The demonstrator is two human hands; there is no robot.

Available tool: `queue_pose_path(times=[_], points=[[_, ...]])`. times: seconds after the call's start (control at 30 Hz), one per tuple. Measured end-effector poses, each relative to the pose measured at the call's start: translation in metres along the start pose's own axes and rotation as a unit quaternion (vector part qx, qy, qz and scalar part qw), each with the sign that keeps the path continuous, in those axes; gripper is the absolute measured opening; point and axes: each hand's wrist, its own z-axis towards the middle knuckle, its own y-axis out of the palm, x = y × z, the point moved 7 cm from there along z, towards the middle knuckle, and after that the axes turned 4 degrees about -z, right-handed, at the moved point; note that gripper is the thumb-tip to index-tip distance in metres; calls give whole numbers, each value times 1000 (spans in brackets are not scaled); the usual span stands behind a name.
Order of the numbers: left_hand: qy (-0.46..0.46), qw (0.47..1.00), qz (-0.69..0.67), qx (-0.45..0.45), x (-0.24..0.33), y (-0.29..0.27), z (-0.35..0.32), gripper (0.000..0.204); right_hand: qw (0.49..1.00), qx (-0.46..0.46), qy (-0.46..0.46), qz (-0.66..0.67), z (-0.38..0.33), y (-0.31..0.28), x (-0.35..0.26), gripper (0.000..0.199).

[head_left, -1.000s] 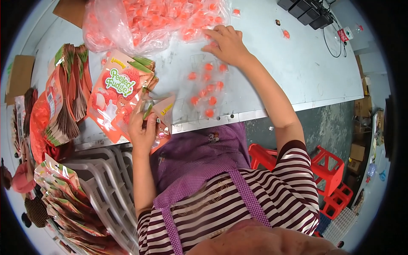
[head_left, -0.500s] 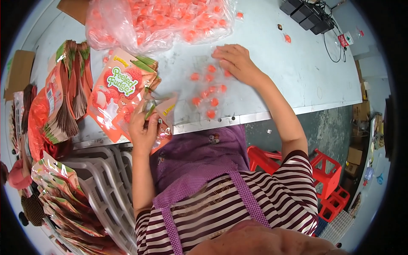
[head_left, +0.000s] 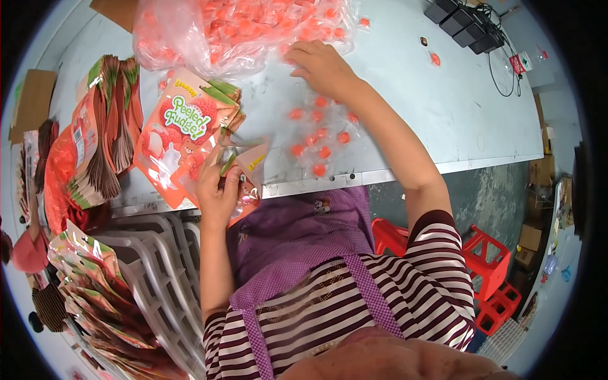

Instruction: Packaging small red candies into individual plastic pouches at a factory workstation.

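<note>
Packing sweets at a grey table

I see my left hand (head_left: 218,187) clamped on a pouch (head_left: 244,171) at the near table (head_left: 443,120) edge; red stools (head_left: 487,272) stand near right. Sweets (head_left: 320,136) lie mid-table. Farther, my right hand (head_left: 320,63) rests flat, fingers together, beside the bag (head_left: 240,25).

Glossy plastic pouch (head_left: 237,174), smooth metal table (head_left: 443,114)

The right hand (head_left: 320,63) has drawn back from the candy bag (head_left: 240,28).
</note>
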Motion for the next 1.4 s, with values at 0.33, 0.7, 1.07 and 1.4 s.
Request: queue_pose_path(times=[0.33, 0.7, 1.07, 1.4], points=[[71, 997, 35, 15, 7, -2, -1, 22, 998, 2, 37, 47, -17, -12, 0, 22], [21, 1000, 2, 5, 6, -1, 2, 20, 929, -103, 237, 263, -38, -10, 25, 29], [79, 996, 37, 23, 11, -2, 1, 21, 996, 34, 76, 29, -18, -28, 23, 27], [39, 999, 18, 8, 6, -2, 1, 20, 990, -63, 99, -80, -9, -7, 22, 30]])
